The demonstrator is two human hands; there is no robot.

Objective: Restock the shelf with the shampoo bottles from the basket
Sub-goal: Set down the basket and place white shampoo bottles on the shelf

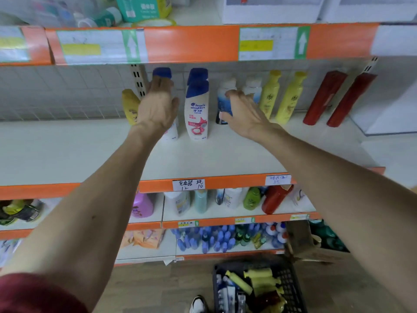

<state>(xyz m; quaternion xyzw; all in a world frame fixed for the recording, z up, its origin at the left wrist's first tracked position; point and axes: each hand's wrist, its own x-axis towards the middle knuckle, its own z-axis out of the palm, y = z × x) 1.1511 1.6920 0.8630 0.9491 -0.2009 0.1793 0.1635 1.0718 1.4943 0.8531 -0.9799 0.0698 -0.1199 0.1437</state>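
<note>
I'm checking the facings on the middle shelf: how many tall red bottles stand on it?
2, both at the right end of the shelf, leaning side by side: one red bottle next to the yellow bottles, the other red bottle right of it. None seems hidden.

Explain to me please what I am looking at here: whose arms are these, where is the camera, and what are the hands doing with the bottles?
There is no machine here. The one picture comes from a camera worn on a person's head, looking forward and down, so the two bare arms are that person's own.

The left hand is wrapped around a white bottle with a blue cap standing on the white shelf. The right hand grips a blue and white bottle on the same shelf. Between them stands a Head & Shoulders bottle, with another behind it. Further right stand two yellow bottles and two red bottles; one more yellow bottle is at the left.

On the floor below sits a dark basket holding more bottles, mostly yellow.
</note>
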